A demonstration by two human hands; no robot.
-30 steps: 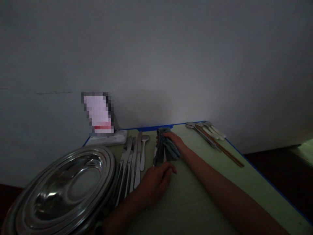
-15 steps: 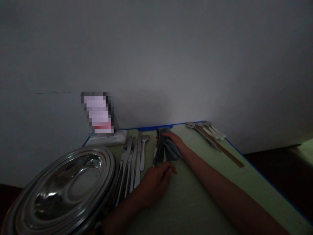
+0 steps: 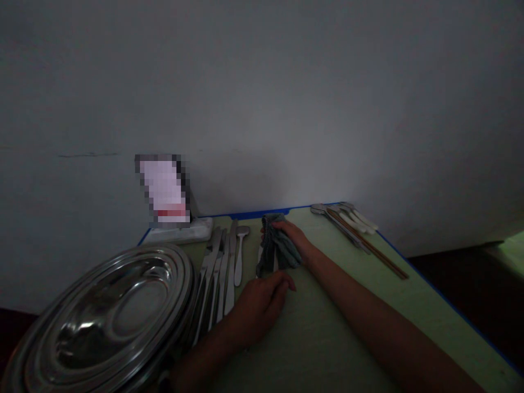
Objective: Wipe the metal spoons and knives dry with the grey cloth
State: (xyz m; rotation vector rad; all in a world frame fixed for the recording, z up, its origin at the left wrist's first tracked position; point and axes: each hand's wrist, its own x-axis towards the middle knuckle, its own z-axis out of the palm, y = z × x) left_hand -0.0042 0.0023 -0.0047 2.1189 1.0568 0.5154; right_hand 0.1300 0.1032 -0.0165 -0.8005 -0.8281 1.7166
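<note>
My right hand (image 3: 291, 233) is closed on a crumpled grey-green cloth (image 3: 282, 248) above the table. A narrow silver strip of cutlery (image 3: 275, 264) shows between the cloth and my left hand (image 3: 264, 303). That left hand is closed around the near end of this piece; its far end is hidden in the cloth, so its kind cannot be told. Just left of the cloth, part of another silver piece (image 3: 260, 254) lies on the table. Beside my left hand is a row of several table knives (image 3: 223, 273), with a spoon (image 3: 240, 254) at its right end.
Stacked oval steel trays (image 3: 180, 305) fill the left front. Behind them a blurred-out phone (image 3: 166, 191) leans on a white base (image 3: 184, 230). At the back right lie chopsticks (image 3: 385, 259), metal spoons (image 3: 318, 209) and white-handled cutlery (image 3: 362, 222). A wall (image 3: 262, 109) stands behind the table.
Almost nothing differs. The cloth's lower right edge has shifted slightly, while both hands keep their grips in nearly the same places.
</note>
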